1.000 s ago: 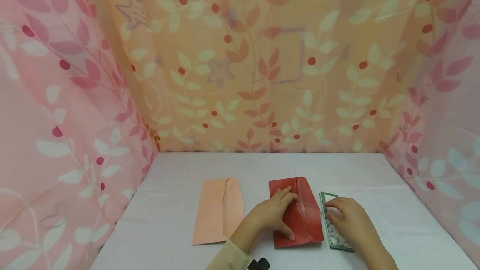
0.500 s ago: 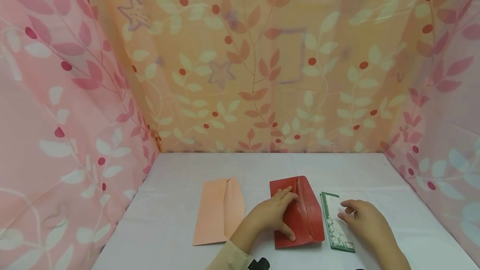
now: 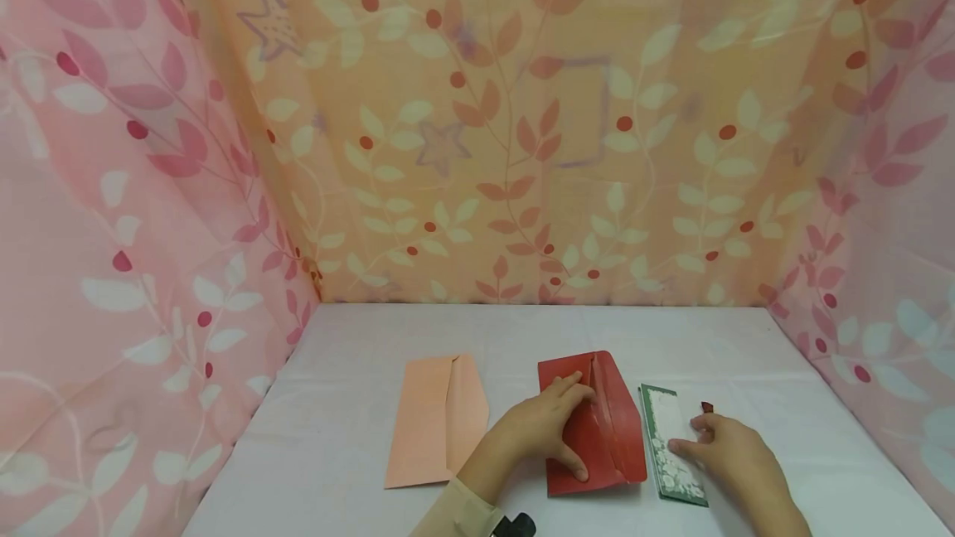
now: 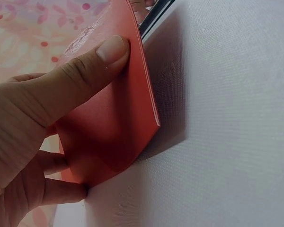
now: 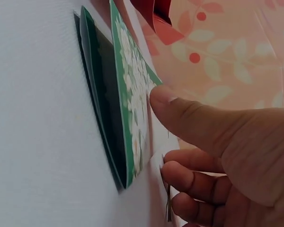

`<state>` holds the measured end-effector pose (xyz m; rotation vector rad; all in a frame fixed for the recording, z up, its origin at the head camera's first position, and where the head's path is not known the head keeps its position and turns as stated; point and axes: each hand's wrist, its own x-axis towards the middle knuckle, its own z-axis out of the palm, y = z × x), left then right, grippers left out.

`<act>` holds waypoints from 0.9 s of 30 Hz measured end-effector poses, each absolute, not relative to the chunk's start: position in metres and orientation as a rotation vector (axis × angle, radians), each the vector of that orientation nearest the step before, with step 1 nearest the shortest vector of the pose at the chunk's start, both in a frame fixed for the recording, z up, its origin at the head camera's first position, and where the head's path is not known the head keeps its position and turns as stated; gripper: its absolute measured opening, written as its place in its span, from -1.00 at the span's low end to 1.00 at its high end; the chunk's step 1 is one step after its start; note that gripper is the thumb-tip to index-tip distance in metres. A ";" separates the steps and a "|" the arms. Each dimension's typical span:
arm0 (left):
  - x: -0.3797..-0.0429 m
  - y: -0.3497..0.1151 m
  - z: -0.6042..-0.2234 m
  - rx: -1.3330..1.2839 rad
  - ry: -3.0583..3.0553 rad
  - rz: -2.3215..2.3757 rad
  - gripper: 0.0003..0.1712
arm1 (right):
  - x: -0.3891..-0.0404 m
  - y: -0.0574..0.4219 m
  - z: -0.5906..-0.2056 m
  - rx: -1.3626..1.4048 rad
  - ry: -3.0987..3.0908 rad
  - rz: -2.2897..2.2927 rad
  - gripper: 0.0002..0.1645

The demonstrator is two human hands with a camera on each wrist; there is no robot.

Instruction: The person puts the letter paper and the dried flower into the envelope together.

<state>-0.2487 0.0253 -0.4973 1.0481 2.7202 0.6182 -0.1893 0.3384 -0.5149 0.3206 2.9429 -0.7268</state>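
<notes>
In the head view my left hand [image 3: 540,425] spreads over a red envelope [image 3: 622,429], its flap toward the right. The left wrist view has the thumb on the red envelope's [image 4: 102,113] face near one edge. My right hand [image 3: 739,450] is beside a green-edged card with white flowers [image 3: 675,458], thumb overlapping it and held apart from loosely bent fingers. Close to those fingertips, a thin dark strip [image 5: 169,203] shows in the right wrist view. Just beyond the index finger is a small dark red piece [image 3: 707,408] of unclear kind. The card [image 5: 135,104] stands partly unfolded.
A peach envelope [image 3: 421,421] lies to the left of the red one on the white-covered table [image 3: 336,355]. Leaf-patterned cloth [image 3: 477,230] closes off the back, and pink patterned cloth [image 3: 97,338] hangs at both sides.
My right hand has drawn back rightward from over the card, uncovering its flowered face. The small dark red piece has come into sight beside the fingers. My left hand stays on the red envelope.
</notes>
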 end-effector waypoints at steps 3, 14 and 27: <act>-0.248 0.025 -0.497 1.052 2.718 0.616 0.16 | -0.188 0.334 -0.514 0.378 2.919 -0.727 0.05; -0.246 0.026 -0.495 1.043 2.722 0.612 0.16 | -0.191 0.329 -0.511 0.461 2.889 -0.747 -0.21; -0.247 0.027 -0.499 1.049 2.730 0.586 0.16 | -0.188 0.318 -0.513 0.519 2.905 -0.662 -0.15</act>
